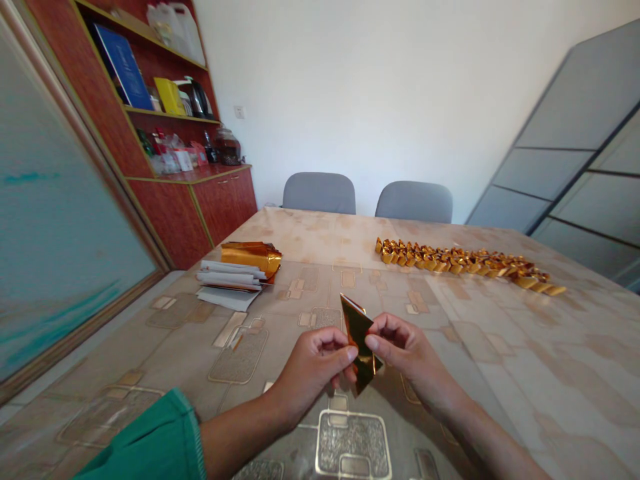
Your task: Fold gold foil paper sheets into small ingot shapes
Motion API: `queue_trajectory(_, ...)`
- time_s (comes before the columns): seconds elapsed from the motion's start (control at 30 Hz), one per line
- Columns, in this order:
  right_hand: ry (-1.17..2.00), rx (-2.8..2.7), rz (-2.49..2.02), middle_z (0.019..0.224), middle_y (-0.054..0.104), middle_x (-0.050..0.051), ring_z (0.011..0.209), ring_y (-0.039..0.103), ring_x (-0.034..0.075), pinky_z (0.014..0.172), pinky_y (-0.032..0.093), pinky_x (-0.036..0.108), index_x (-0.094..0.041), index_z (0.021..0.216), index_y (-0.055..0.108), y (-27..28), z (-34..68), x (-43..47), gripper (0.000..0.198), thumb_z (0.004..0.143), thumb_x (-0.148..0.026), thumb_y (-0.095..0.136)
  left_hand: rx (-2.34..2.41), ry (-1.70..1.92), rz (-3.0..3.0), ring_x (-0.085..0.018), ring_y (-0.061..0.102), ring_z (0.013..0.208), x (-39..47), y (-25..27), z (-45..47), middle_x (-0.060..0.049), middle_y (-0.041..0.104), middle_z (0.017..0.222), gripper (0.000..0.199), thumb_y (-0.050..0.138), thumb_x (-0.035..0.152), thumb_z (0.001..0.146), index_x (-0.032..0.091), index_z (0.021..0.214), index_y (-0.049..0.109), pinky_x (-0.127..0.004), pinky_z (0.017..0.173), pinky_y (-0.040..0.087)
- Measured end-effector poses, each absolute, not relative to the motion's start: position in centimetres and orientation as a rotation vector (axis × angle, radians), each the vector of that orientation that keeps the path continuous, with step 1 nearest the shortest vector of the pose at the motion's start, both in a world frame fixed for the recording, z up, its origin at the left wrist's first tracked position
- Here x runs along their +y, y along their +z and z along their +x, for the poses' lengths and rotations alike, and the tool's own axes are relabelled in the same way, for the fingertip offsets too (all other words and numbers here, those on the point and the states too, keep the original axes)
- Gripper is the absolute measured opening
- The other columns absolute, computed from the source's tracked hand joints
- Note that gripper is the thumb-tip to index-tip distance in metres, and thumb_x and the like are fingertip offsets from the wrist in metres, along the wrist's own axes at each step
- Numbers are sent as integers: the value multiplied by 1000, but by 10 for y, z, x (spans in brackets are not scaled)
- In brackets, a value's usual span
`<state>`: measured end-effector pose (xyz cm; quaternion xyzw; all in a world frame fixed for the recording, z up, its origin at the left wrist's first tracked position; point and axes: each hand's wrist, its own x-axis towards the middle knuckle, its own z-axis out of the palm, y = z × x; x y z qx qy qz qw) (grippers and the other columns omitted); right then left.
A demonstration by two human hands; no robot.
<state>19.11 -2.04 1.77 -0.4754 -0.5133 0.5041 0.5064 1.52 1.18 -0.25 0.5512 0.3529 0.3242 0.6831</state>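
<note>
1. We pinch a folded, pointed piece of gold foil paper (pixel 361 343) between both hands, just above the patterned beige surface (pixel 500 360).
2. Our left hand (pixel 313 367) and right hand (pixel 405 350) each have their fingers clenched on the paper's middle.
3. A row of small folded gold foil pieces (pixel 465 261) lies well apart, beyond it.
4. A stack of gold and white sheets (pixel 240 273) sits to the left.

Bright, even daylight fills the room; soft shadows sit under the hands, foil glints, and the frame edges bend wide.
</note>
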Motion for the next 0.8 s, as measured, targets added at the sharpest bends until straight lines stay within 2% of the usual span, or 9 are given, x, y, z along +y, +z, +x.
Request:
queue_trajectory(0.1,1237,-1251,-1115,64,56,-2,58,46,12,57,36,26,-19,73,58,17,191,-21,38,76,-53,76,802,718,1195,-11,55,48,12,-1,14,-4,67,57,32,72,44,75,14,73,60,-21,47,39)
queue_trajectory(0.3,1228,-1366,-1080,77,59,1,70,52,16,62,39,29,-19,87,62,23,189,-26,38,81,-55,71,767,682,1129,-12,58,50,8,-2,13,-6,70,60,31,75,42,74,14,73,62,-23,51,43)
queue_trajectory(0.5,1091,-1336,-1131,66,55,-1,62,48,14,60,38,28,-20,72,58,18,191,-25,34,86,-49,67,738,620,1128,-11,60,49,7,-8,16,-6,70,59,35,78,45,71,14,71,60,-22,51,44)
queue_trajectory(0.7,1060,-1315,-1114,65,53,-3,60,46,13,57,38,26,-21,72,57,20,188,-25,31,86,-46,68,679,579,1109,-12,62,51,9,-9,17,-6,72,64,34,78,42,72,13,80,63,-22,51,46)
queue_trajectory(0.8,1086,-1294,-1128,66,53,-3,58,46,13,54,37,26,-21,74,58,20,186,-25,32,86,-50,67,721,604,1121,-10,60,48,9,-6,17,-6,71,62,32,75,42,74,13,75,62,-22,50,45)
